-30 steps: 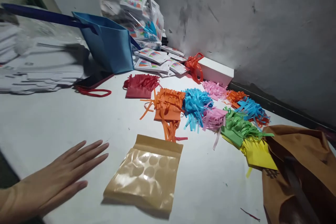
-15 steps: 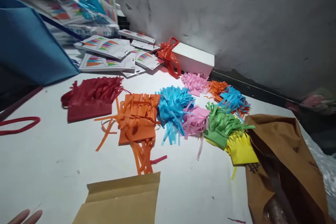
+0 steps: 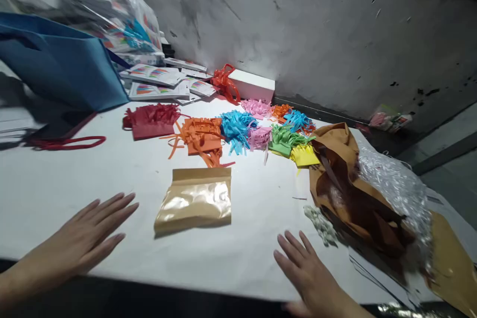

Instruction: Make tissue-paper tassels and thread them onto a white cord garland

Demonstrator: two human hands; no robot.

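Observation:
A shiny tan packet (image 3: 197, 203), like a mailing envelope, lies flat on the white table (image 3: 242, 258). To its left, my left hand (image 3: 91, 231) is held palm down with the fingers stretched out, holding nothing. My right hand (image 3: 307, 271), also bare and with spread fingers, is to the packet's lower right. Beyond the packet lie fringed paper bundles: a dark red one (image 3: 154, 121), an orange one (image 3: 203, 136), a blue one (image 3: 236, 129), a pink one (image 3: 260, 137), a green one (image 3: 286, 139) and a yellow one (image 3: 304, 156).
A brown cloth bag (image 3: 335, 179) slumps at right, against clear bubble wrap (image 3: 395, 184). At back left are a blue bag (image 3: 70, 69) and flat printed boxes (image 3: 158, 90). A white box (image 3: 251, 85) stands near the grey wall (image 3: 298, 25). A red cord (image 3: 74, 143) lies at left.
The view has drawn back and down, so the whole packet and the table's front edge show. Both hands are now in view; before, only fingertips showed at lower left.

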